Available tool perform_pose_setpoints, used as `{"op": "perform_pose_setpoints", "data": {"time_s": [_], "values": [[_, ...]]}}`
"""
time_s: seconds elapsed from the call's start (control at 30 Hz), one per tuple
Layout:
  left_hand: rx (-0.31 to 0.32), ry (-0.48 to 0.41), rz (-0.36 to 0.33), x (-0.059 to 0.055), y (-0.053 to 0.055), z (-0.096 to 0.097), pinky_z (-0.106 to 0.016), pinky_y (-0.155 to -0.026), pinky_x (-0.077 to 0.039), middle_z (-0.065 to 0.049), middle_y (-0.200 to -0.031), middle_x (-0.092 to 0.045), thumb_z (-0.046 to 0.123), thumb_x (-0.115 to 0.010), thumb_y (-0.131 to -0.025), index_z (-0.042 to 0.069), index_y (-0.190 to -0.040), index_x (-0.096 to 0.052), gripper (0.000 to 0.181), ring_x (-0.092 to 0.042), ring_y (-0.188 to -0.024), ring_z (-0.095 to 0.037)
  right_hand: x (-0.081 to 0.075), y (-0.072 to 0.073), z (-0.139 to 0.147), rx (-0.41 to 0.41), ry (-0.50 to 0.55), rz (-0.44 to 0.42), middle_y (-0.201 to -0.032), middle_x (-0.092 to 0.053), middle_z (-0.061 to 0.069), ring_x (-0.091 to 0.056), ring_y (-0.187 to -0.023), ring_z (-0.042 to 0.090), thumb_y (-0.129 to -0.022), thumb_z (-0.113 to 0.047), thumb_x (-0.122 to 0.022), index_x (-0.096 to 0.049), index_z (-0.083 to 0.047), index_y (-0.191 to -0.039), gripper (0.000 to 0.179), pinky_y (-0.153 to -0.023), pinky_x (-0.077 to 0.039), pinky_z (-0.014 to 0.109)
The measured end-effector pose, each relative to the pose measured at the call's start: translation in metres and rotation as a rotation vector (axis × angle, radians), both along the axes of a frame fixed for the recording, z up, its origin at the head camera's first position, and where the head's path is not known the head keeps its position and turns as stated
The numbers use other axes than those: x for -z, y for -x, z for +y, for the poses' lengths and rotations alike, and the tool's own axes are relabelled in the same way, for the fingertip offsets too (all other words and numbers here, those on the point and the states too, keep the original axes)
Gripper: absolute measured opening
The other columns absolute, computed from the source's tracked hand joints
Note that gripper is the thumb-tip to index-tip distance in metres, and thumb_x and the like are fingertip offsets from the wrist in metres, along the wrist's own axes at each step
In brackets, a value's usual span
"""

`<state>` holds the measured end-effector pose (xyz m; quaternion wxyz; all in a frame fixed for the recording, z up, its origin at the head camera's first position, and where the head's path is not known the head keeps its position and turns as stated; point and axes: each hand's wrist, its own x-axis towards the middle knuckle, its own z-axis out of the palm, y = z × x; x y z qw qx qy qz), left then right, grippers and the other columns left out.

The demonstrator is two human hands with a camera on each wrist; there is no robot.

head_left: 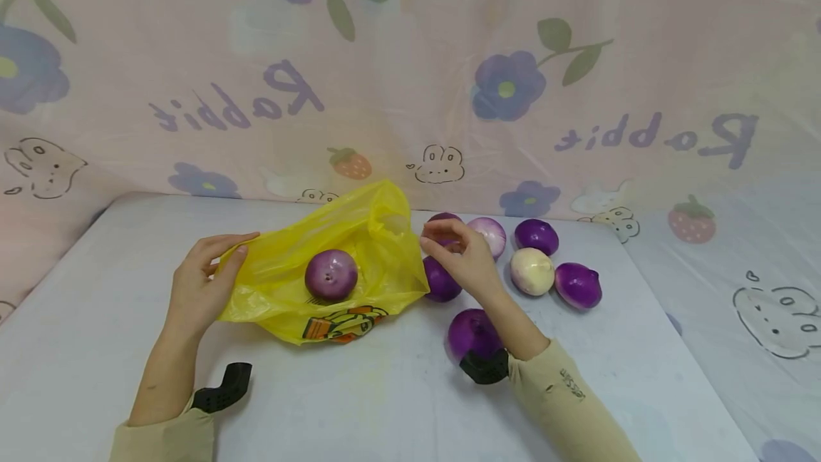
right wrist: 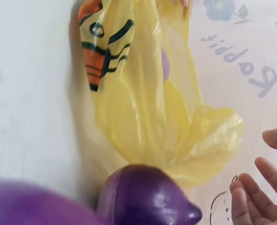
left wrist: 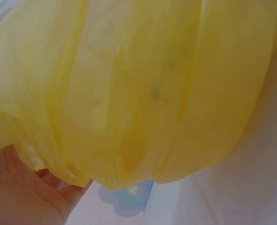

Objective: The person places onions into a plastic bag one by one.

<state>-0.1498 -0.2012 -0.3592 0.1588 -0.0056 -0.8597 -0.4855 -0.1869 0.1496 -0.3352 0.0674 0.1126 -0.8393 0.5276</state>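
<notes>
A yellow plastic bag [head_left: 276,248] stands with its mouth spread toward me and a printed cartoon on its front. Inside it lies a purple onion [head_left: 331,274]. My left hand [head_left: 202,284] grips the bag's left edge between thumb and fingers; in the left wrist view the bag [left wrist: 143,93] hides most of the fingertips. Just right of the bag, my right hand [head_left: 467,255] hovers over the onions with thumb and fingers apart and nothing between them. Below it sit a dark purple onion [head_left: 439,282] and, nearer me, another purple onion [head_left: 473,334].
To the right are a pale onion [head_left: 532,271], a light purple onion [head_left: 490,235] and purple onions [head_left: 579,285]. Everything rests on a white table [head_left: 359,398]. A printed curtain [head_left: 410,91] hangs behind it. Black wrist mounts [head_left: 224,389] stick out from both sleeves.
</notes>
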Motion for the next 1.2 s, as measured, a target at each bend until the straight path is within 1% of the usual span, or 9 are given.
{"op": "perform_pose_setpoints", "data": {"time_s": [0.1,0.27,0.43,0.6,0.67,0.83,1.0,1.07,1.2], "values": [[-0.001,0.013,0.006,0.001,0.000,0.000,-0.063,-0.095,-0.035,-0.015,-0.127,-0.052,0.025,-0.049,-0.100,0.006,-0.122,-0.065,0.034,-0.043,-0.122,-0.034,0.001,-0.002,0.004,0.006,-0.011,-0.023,-0.110,-0.068,0.013,-0.062,-0.095,0.025,-0.087,-0.021,-0.071,-0.066,-0.003,-0.113,0.032,-0.085,-0.050,0.033],[-0.004,0.038,0.020,0.001,0.001,0.001,-0.056,-0.090,-0.035,-0.014,-0.125,-0.053,0.026,-0.049,-0.100,0.007,-0.122,-0.065,0.034,-0.044,-0.117,-0.030,0.005,-0.003,0.011,0.022,-0.051,-0.052,-0.115,-0.066,0.016,-0.061,-0.101,0.026,-0.087,-0.020,-0.071,-0.064,-0.002,-0.116,0.035,-0.086,-0.050,0.034],[0.010,0.034,0.022,0.000,0.002,0.000,-0.060,-0.092,-0.035,-0.014,-0.126,-0.052,0.026,-0.049,-0.100,0.006,-0.122,-0.065,0.034,-0.043,-0.119,-0.031,0.010,-0.004,0.022,0.021,-0.097,-0.070,-0.118,-0.064,0.017,-0.060,-0.110,0.028,-0.088,-0.021,-0.069,-0.063,-0.004,-0.120,0.037,-0.089,-0.049,0.037],[0.021,0.004,-0.002,-0.001,0.003,-0.001,-0.068,-0.097,-0.032,-0.016,-0.128,-0.050,0.026,-0.049,-0.100,0.005,-0.123,-0.064,0.034,-0.042,-0.123,-0.035,0.014,-0.008,0.034,0.008,-0.127,-0.124,-0.124,-0.062,0.018,-0.057,-0.115,0.032,-0.088,-0.024,-0.069,-0.060,-0.002,-0.124,0.043,-0.094,-0.047,0.044],[0.015,0.011,-0.002,0.000,0.003,-0.001,-0.066,-0.096,-0.033,-0.015,-0.127,-0.051,0.026,-0.049,-0.100,0.006,-0.123,-0.065,0.034,-0.042,-0.121,-0.034,0.016,-0.010,0.039,-0.001,-0.146,-0.152,-0.126,-0.060,0.018,-0.055,-0.118,0.034,-0.087,-0.025,-0.069,-0.058,-0.001,-0.126,0.046,-0.096,-0.047,0.045],[0.006,0.033,0.008,0.002,0.002,-0.001,-0.062,-0.093,-0.035,-0.015,-0.126,-0.052,0.025,-0.049,-0.100,0.006,-0.122,-0.065,0.034,-0.043,-0.119,-0.033,0.021,-0.013,0.052,-0.036,-0.225,-0.198,-0.133,-0.056,0.018,-0.054,-0.120,0.035,-0.087,-0.028,-0.069,-0.053,-0.001,-0.130,0.053,-0.098,-0.045,0.048],[0.009,0.023,-0.012,0.002,0.002,-0.002,-0.064,-0.095,-0.033,-0.016,-0.128,-0.051,0.025,-0.049,-0.100,0.005,-0.123,-0.064,0.034,-0.042,-0.122,-0.035,0.024,-0.016,0.066,-0.062,-0.297,-0.256,-0.133,-0.056,0.015,-0.055,-0.119,0.034,-0.087,-0.035,-0.069,-0.054,-0.002,-0.130,0.057,-0.098,-0.046,0.047],[0.001,0.028,-0.017,0.002,0.002,-0.001,-0.061,-0.095,-0.034,-0.015,-0.128,-0.051,0.026,-0.049,-0.100,0.006,-0.124,-0.064,0.034,-0.042,-0.122,-0.033,0.023,-0.017,0.071,-0.087,-0.308,-0.278,-0.131,-0.058,0.015,-0.056,-0.118,0.033,-0.086,-0.037,-0.069,-0.055,-0.002,-0.128,0.057,-0.097,-0.047,0.046],[-0.012,0.060,-0.009,0.004,0.002,0.000,-0.050,-0.089,-0.034,-0.013,-0.128,-0.052,0.025,-0.048,-0.100,0.007,-0.124,-0.064,0.034,-0.042,-0.117,-0.029,0.023,-0.019,0.081,-0.164,-0.328,-0.309,-0.122,-0.063,0.012,-0.060,-0.112,0.028,-0.087,-0.038,-0.068,-0.058,-0.005,-0.126,0.051,-0.095,-0.048,0.044]]}}
